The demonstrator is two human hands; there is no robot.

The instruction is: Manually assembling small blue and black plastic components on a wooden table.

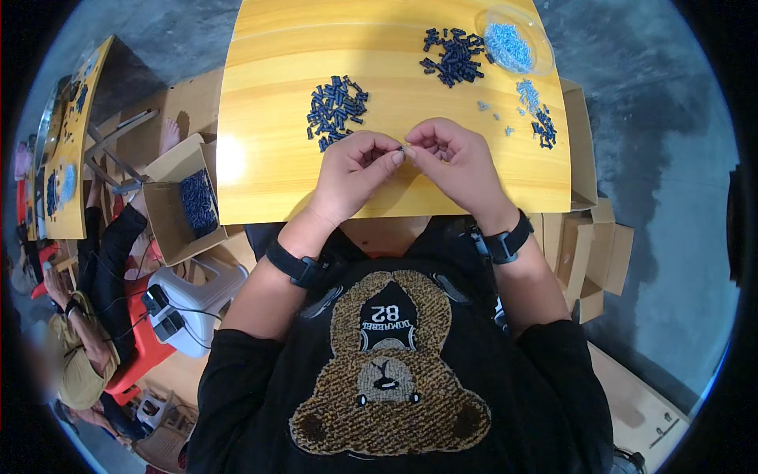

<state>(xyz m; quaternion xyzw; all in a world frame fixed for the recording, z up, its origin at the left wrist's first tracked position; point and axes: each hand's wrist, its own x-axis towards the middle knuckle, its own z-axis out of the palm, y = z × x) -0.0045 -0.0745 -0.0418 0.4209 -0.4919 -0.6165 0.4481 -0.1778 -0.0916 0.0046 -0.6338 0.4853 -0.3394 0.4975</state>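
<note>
Small dark part (403,149) is pinched by the left hand (353,171) and right hand (460,162) at upper centre of the frame. Both angle inward, fingers (374,141) curled.

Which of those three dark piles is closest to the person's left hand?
The leftmost dark pile, just beyond the left hand. The upper pile and the small rightmost pile both lie farther to the right.

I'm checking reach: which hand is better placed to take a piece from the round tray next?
Probably the right hand: it is nearer the round tray, by the right edge of the table, while the left hand sits farther left.
</note>
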